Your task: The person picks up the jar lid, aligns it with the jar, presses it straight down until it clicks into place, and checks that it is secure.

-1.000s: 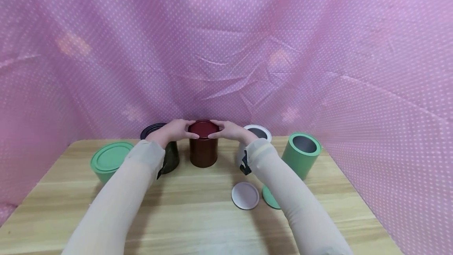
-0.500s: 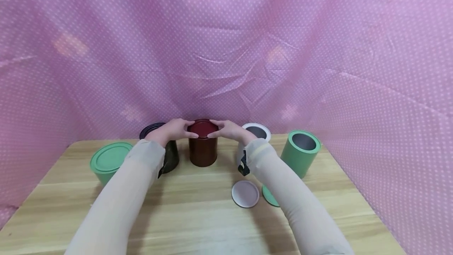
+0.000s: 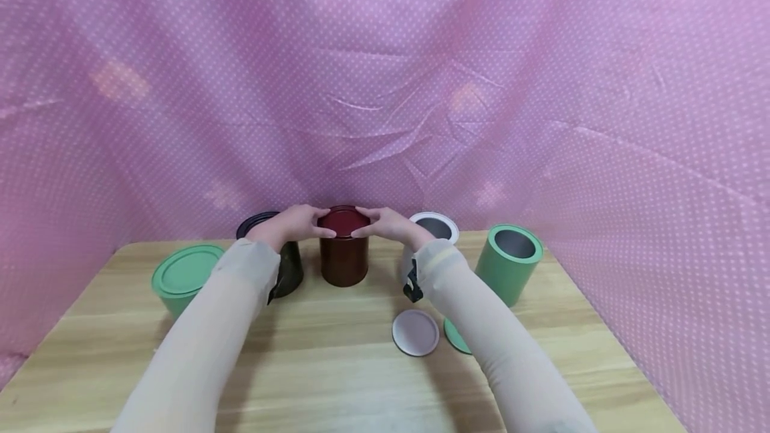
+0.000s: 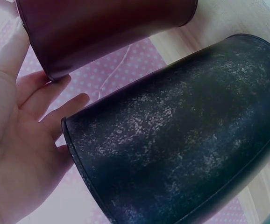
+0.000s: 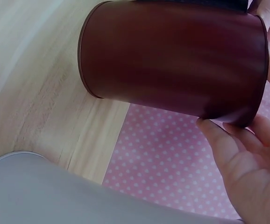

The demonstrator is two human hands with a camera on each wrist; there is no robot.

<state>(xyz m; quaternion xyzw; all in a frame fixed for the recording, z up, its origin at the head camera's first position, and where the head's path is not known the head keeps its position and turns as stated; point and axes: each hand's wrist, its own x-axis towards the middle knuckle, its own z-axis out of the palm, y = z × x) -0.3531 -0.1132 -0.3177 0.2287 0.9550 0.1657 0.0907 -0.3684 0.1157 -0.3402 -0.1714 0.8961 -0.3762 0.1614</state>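
A dark red canister (image 3: 344, 266) stands upright at the back middle of the wooden table, its red top (image 3: 343, 222) in place. From the left, my left hand (image 3: 295, 224) holds its upper rim, thumb at the front and fingers further round. My right hand (image 3: 391, 226) grips the same rim from the opposite side. Fingertips touch the canister's edge in both wrist views. Close beside the left hand is a black canister (image 4: 172, 130) with a worn, speckled side. A white canister (image 5: 55, 196) stands near the right wrist, partly hidden by the arm in the head view.
At left a green canister (image 3: 188, 271) wears its lid, partly behind the left sleeve. An open green canister (image 3: 504, 279) stands at right. A white lid (image 3: 416, 333) and a green lid (image 3: 456, 337) lie in front. Pink dotted cloth (image 3: 385, 85) hangs behind.
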